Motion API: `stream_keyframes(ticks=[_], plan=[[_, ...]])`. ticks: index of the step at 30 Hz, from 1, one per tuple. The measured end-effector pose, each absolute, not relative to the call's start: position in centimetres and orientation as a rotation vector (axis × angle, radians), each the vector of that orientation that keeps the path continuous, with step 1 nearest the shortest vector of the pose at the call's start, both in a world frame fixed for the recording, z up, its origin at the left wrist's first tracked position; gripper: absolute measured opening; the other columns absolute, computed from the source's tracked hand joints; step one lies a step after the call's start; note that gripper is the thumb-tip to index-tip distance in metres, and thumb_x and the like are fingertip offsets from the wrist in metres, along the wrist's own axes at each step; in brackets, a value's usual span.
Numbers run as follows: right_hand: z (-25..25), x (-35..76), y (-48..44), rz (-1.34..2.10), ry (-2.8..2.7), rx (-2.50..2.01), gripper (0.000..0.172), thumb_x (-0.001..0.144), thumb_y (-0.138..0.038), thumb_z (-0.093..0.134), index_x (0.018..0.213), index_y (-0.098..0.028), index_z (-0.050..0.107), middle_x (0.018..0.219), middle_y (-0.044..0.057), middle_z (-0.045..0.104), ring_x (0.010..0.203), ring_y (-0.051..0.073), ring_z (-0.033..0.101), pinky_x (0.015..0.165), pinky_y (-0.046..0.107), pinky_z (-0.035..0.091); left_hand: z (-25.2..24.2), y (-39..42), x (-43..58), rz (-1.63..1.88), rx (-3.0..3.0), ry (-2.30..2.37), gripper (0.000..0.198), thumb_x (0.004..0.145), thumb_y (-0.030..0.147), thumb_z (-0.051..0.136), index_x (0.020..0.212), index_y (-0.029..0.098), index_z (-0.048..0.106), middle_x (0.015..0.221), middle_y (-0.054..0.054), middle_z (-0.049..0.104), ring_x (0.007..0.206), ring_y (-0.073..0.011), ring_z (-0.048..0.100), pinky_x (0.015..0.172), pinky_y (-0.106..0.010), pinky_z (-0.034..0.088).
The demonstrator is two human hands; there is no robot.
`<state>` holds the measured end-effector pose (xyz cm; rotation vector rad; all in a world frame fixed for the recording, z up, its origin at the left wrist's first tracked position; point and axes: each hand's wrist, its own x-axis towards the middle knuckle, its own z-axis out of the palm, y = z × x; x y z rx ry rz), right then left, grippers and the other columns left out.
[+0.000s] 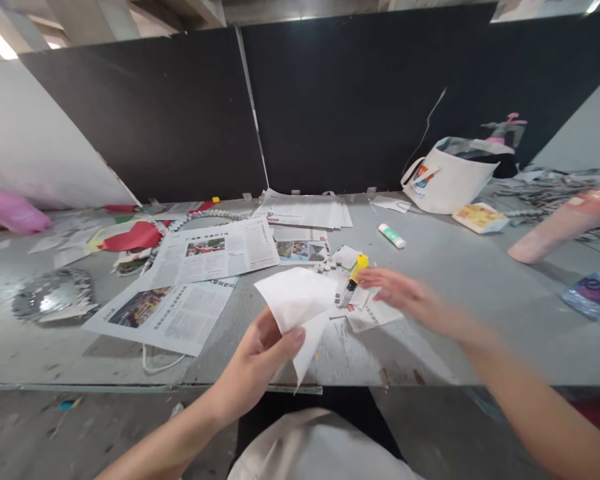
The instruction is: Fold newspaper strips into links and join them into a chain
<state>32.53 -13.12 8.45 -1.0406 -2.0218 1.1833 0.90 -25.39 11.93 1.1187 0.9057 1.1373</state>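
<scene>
My left hand (265, 360) pinches a piece of white paper (300, 297) between thumb and fingers, above the front part of the table. The paper is bent, with one corner hanging down. My right hand (397, 290) is blurred, its fingers stretched out beside a yellow and black tool (356, 275) that looks like a utility knife. Whether the fingertips touch it, I cannot tell. Beneath that tool lie cut newspaper scraps (375, 317) and small folded paper pieces.
Newspaper sheets (215, 250) spread to the left, near a red paper piece (133, 237) and a round woven paper item (55, 293). Further back lie a glue stick (391, 236) and a white bag (450, 177). A pinkish cylinder (560, 227) lies right. A black panel (380, 100) stands behind.
</scene>
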Motion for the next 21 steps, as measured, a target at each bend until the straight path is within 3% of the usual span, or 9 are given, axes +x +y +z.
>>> stream_keyframes(ticks=[2,4,7,9,11,13,16,19,21], plan=[[8.9,28.5,-16.7,1.435,-1.883,-0.747,0.065,0.095,-0.066,0.072,0.151,-0.033,0.062,0.145,0.012,0.070,0.134,0.032,0.066,0.108,0.051,0.057,12.1,-25.7,1.2,1.085,1.054,0.839,0.038,0.094,0.043,0.079,0.128,0.025,0.073,0.115,-0.009,0.081,0.094,-0.0229,0.078,0.083,-0.032,0.063],[8.6,25.5,-19.3,1.585,-1.683,-0.596,0.068,0.087,-0.071,0.079,0.142,-0.032,0.070,0.131,0.011,0.077,0.125,0.032,0.072,0.102,0.048,0.060,12.4,-26.0,1.3,1.038,1.037,0.812,0.038,0.092,0.043,0.081,0.124,0.025,0.074,0.106,-0.009,0.081,0.085,-0.0224,0.077,0.075,-0.031,0.062],[8.0,23.2,-21.9,1.609,-1.387,-0.682,0.045,0.085,-0.059,0.087,0.113,-0.024,0.081,0.102,0.010,0.082,0.091,0.028,0.079,0.077,0.039,0.066,12.8,-26.2,0.7,1.051,1.109,0.867,0.036,0.092,0.044,0.081,0.121,0.025,0.073,0.097,-0.007,0.079,0.080,-0.0216,0.073,0.072,-0.032,0.059],[8.2,23.0,-22.9,1.624,-1.299,-0.753,0.036,0.092,-0.055,0.080,0.113,-0.025,0.082,0.083,0.006,0.079,0.061,0.023,0.073,0.051,0.033,0.058,12.9,-26.3,0.0,1.091,1.234,0.901,0.027,0.094,0.046,0.078,0.106,0.022,0.074,0.091,-0.007,0.075,0.076,-0.0197,0.069,0.070,-0.031,0.057],[8.9,23.3,-23.5,1.612,-1.370,-0.677,0.029,0.099,-0.053,0.072,0.106,-0.028,0.085,0.068,0.003,0.072,0.046,0.020,0.063,0.041,0.030,0.049,13.2,-26.5,-0.5,1.143,1.346,0.879,0.030,0.096,0.049,0.072,0.089,0.019,0.070,0.084,-0.007,0.070,0.072,-0.0179,0.063,0.066,-0.030,0.054],[10.0,23.9,-23.8,1.451,-1.493,-0.563,0.031,0.101,-0.050,0.066,0.090,-0.028,0.085,0.067,0.004,0.070,0.050,0.020,0.063,0.045,0.032,0.050,13.7,-26.7,-0.4,1.223,1.320,0.821,0.037,0.100,0.056,0.062,0.093,0.020,0.069,0.084,-0.008,0.068,0.071,-0.0187,0.061,0.062,-0.030,0.053],[11.6,24.6,-24.5,1.223,-1.587,-0.530,0.035,0.102,-0.053,0.059,0.091,-0.030,0.083,0.074,0.006,0.071,0.057,0.022,0.061,0.053,0.036,0.051,14.4,-27.4,0.5,1.106,1.233,0.787,0.063,0.101,0.075,0.046,0.112,0.018,0.069,0.092,-0.012,0.071,0.074,-0.0216,0.065,0.060,-0.032,0.054],[12.8,24.9,-25.5,1.107,-1.652,-0.600,0.034,0.103,-0.056,0.057,0.100,-0.033,0.082,0.083,0.008,0.073,0.063,0.025,0.062,0.057,0.040,0.054,15.1,-28.4,1.8,0.973,1.275,0.966,0.052,0.096,0.067,0.067,0.101,0.015,0.072,0.085,-0.008,0.069,0.070,-0.0168,0.062,0.058,-0.025,0.050],[13.6,24.7,-26.1,1.086,-1.600,-0.673,0.029,0.099,-0.054,0.067,0.121,-0.039,0.079,0.097,0.008,0.076,0.072,0.028,0.068,0.061,0.040,0.058,15.9,-28.9,2.6,1.059,1.340,1.113,0.040,0.094,0.055,0.077,0.089,0.015,0.071,0.077,-0.005,0.066,0.066,-0.0141,0.059,0.055,-0.022,0.047]])
